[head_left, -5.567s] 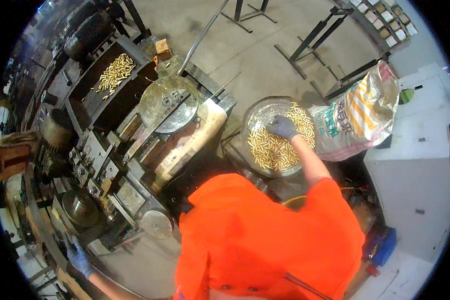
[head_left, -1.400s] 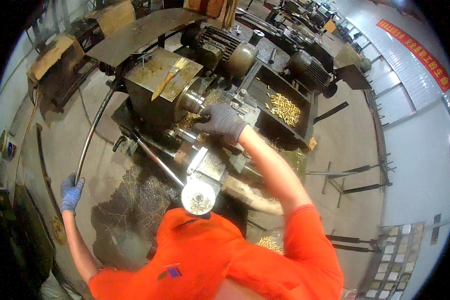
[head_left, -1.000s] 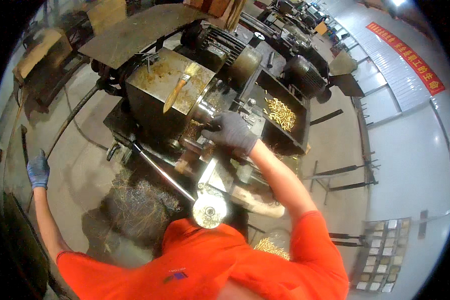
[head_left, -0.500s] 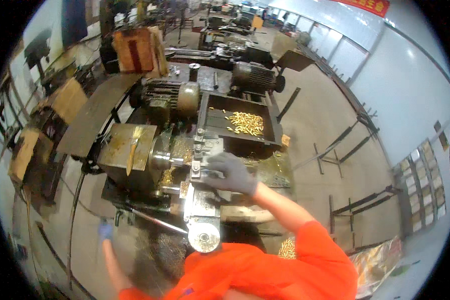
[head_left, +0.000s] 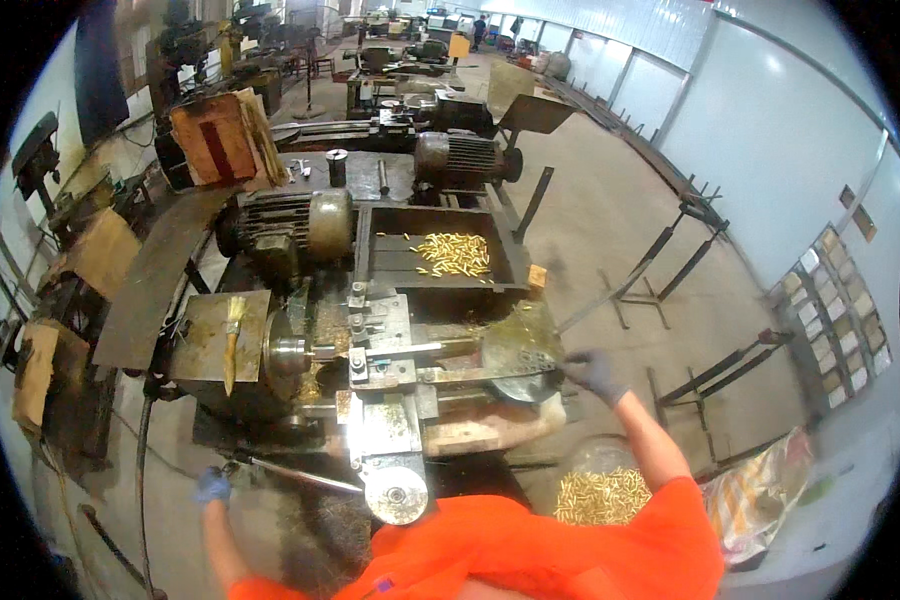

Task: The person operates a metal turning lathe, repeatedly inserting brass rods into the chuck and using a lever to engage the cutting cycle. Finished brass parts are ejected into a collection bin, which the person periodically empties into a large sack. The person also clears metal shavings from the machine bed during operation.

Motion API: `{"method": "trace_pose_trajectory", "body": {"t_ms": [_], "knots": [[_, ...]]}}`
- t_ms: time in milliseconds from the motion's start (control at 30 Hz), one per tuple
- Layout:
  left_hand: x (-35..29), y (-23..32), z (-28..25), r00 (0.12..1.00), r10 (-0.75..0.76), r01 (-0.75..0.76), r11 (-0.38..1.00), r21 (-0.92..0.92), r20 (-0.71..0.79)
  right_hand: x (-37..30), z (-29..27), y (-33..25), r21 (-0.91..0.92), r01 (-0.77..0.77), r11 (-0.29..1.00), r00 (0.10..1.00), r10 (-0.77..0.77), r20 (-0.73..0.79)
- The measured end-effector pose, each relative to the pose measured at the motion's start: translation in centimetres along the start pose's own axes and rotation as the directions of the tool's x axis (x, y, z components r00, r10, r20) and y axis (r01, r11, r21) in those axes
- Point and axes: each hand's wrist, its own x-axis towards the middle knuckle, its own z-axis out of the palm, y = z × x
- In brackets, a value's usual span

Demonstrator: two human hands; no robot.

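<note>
Orange shirt (head_left: 530,548): across the lower edge, worn by the person whose forearms reach out to either side.
Round handwheel (head_left: 396,497): just beyond the shirt, at the near end of the machine's slide (head_left: 385,430).
Left hand (head_left: 212,487): blue-gloved, beside the left end of a steel lever (head_left: 305,476); blurred, so I cannot tell whether it grips anything.
Wire-pale basin (head_left: 592,458): right of the machine, heaped with small brass pieces (head_left: 605,496).
Woven sack (head_left: 760,492): right of the basin, white with orange stripes.
Right hand (head_left: 595,374): grey-gloved, fingers stretched to the right edge of a round metal disc (head_left: 518,343); contact and grip cannot be told.
Flat bar (head_left: 470,375): running across the machine from the slide to the disc.
Wood-handled brush (head_left: 231,345): lying on the metal headstock (head_left: 195,340), left of the spindle (head_left: 288,354).
Dark tray (head_left: 388,258): behind the slide, more brass pieces scattered inside.
Ribbed motors: one (head_left: 328,225) left of the tray, another (head_left: 460,157) beyond it.
Distant person (head_left: 478,32): standing far down the workshop.
</note>
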Motion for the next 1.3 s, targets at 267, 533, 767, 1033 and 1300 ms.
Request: {"method": "trace_pose_trajectory", "body": {"t_ms": [267,533,767,1033,1300], "knots": [[-3.1,12.0,-7.4,0.995,-0.031,0.103,0.391,-0.915,0.099,11.4,-1.1,11.2,-0.726,0.313,0.613,0.897,-0.442,0.014],[-3.5,11.7,-3.8,0.959,-0.048,-0.153,0.745,-0.649,-0.280,13.5,-0.6,10.4,-0.809,0.012,0.588,0.962,0.214,0.170],[-4.5,16.3,-7.0,0.877,-0.100,-0.154,0.867,-0.473,-0.469,7.3,-1.3,17.3,-0.744,-0.248,0.621,0.959,0.268,-0.095],[-2.8,14.6,-5.1,0.868,-0.240,-0.208,0.620,-0.757,-0.435,-1.5,0.1,17.7,-0.618,-0.263,0.741,0.964,0.223,-0.144],[-1.6,13.9,-5.3,0.875,-0.264,-0.178,0.606,-0.776,-0.407,-18.8,-6.0,28.4,-0.586,-0.637,0.501,0.731,0.634,-0.252]]}}
